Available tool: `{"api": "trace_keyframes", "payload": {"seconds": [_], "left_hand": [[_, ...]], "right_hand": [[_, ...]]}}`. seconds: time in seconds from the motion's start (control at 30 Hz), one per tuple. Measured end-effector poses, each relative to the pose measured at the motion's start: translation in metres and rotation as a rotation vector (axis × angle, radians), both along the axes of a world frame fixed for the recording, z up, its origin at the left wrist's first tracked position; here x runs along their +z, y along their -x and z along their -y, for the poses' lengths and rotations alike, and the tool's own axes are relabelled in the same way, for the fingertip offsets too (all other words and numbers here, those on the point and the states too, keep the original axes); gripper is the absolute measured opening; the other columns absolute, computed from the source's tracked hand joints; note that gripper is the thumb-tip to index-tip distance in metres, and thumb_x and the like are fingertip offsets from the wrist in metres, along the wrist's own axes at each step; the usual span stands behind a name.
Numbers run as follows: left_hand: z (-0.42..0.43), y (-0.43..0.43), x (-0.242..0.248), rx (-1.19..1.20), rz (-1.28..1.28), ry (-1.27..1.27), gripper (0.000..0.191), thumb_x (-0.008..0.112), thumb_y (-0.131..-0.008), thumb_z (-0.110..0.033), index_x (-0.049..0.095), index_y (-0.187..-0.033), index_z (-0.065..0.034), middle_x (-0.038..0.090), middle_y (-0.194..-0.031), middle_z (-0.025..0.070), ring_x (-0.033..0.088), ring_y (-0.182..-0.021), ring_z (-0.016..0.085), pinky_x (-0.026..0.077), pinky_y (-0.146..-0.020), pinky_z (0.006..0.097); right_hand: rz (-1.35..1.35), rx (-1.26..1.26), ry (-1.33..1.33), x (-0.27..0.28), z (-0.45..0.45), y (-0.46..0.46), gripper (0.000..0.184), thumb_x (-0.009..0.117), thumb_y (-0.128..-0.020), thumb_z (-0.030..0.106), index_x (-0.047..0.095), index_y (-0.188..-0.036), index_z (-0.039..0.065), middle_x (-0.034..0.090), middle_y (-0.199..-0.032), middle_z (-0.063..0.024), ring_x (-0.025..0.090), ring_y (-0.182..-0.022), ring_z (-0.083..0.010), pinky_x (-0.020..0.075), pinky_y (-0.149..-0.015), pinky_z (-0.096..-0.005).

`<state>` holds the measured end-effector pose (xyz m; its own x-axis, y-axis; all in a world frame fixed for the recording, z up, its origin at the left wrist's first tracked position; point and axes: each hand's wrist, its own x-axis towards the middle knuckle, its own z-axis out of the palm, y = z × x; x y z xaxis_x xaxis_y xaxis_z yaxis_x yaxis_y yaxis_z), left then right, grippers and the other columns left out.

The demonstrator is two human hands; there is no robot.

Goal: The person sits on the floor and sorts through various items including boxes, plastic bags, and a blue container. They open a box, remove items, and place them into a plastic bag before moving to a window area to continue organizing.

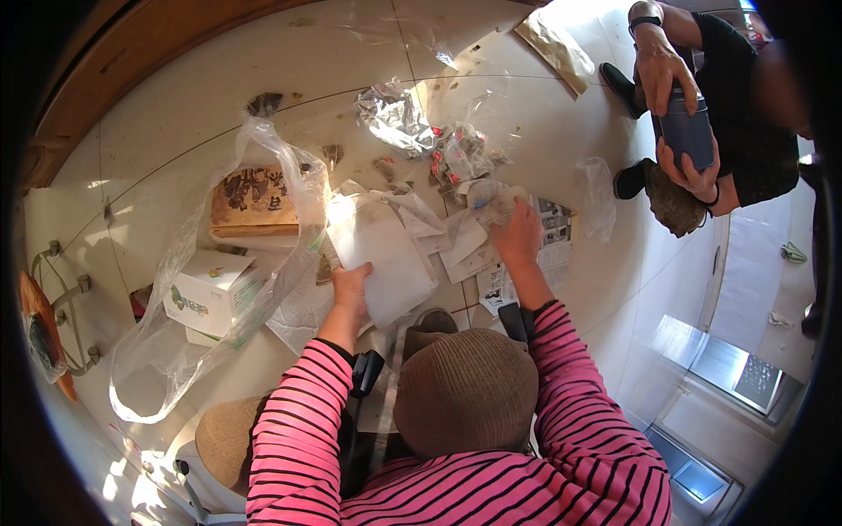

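My left hand (352,286) grips the lower left edge of a stack of white paper sheets (388,260), with the thumb on top. My right hand (521,230) is at a thin, pale crumpled sheet (506,196) over printed newspaper (556,227); whether its fingers pinch the sheet is hard to see. Between the hands lie loose folded white papers (464,240). Past them is a heap of used-looking tea bags (460,154) with red tags, beside crumpled silver foil (393,118).
On the left, a clear plastic bag (141,368) surrounds a brown printed box (256,200) and a white carton (210,292). At right, another person holds a dark blue canister (685,131). Flattened brown packaging (556,49) and clear film (597,197) lie on the tiled floor (579,131).
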<state>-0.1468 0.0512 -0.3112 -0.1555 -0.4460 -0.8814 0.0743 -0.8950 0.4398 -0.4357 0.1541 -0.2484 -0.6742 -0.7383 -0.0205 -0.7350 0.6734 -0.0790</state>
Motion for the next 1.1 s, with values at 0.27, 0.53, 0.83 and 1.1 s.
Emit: {"api": "trace_keyframes", "payload": {"seconds": [0.27, 0.53, 0.83, 1.1], "left_hand": [[0.006, -0.001, 0.01, -0.056, 0.116, 0.067, 0.026, 0.065, -0.069, -0.001, 0.061, -0.094, 0.0045, 0.064, -0.084, 0.0103, 0.061, -0.069, 0.021, 0.049, -0.064, 0.033], [0.009, -0.003, 0.007, -0.16, 0.103, 0.164, 0.027, 0.063, -0.065, 0.001, 0.061, -0.092, 0.0033, 0.063, -0.081, 0.0067, 0.059, -0.069, 0.018, 0.046, -0.064, 0.031], [0.004, -0.006, -0.005, -0.126, 0.044, 0.129, 0.025, 0.063, -0.066, 0.001, 0.061, -0.09, 0.0027, 0.062, -0.08, 0.0056, 0.058, -0.067, 0.016, 0.046, -0.063, 0.0291], [-0.003, 0.007, 0.01, -0.011, -0.117, -0.113, 0.028, 0.06, -0.075, 0.005, 0.057, -0.102, 0.0024, 0.063, -0.094, 0.0141, 0.063, -0.081, 0.027, 0.053, -0.074, 0.04]], "right_hand": [[0.108, -0.389, 0.009, -0.036, -0.016, 0.054, 0.061, 0.074, -0.065, 0.023, 0.048, -0.116, 0.001, 0.054, -0.111, -0.0199, 0.05, -0.109, -0.0379, 0.043, -0.09, -0.0453], [0.145, -0.38, -0.088, -0.031, -0.029, 0.099, 0.052, 0.073, -0.066, 0.02, 0.052, -0.106, -0.004, 0.059, -0.104, -0.0228, 0.057, -0.098, -0.0379, 0.0473, -0.08, -0.0422], [1.436, -0.746, 0.475, -0.004, -0.037, 0.095, 0.041, 0.064, -0.078, 0.002, 0.053, -0.117, -0.003, 0.062, -0.108, -0.0128, 0.062, -0.095, -0.0278, 0.0518, -0.082, -0.0402], [1.818, -0.899, 0.744, -0.011, -0.031, 0.003, 0.039, 0.063, -0.078, -0.003, 0.053, -0.116, 0.002, 0.06, -0.109, -0.0121, 0.06, -0.099, -0.0286, 0.0501, -0.087, -0.045]]}}
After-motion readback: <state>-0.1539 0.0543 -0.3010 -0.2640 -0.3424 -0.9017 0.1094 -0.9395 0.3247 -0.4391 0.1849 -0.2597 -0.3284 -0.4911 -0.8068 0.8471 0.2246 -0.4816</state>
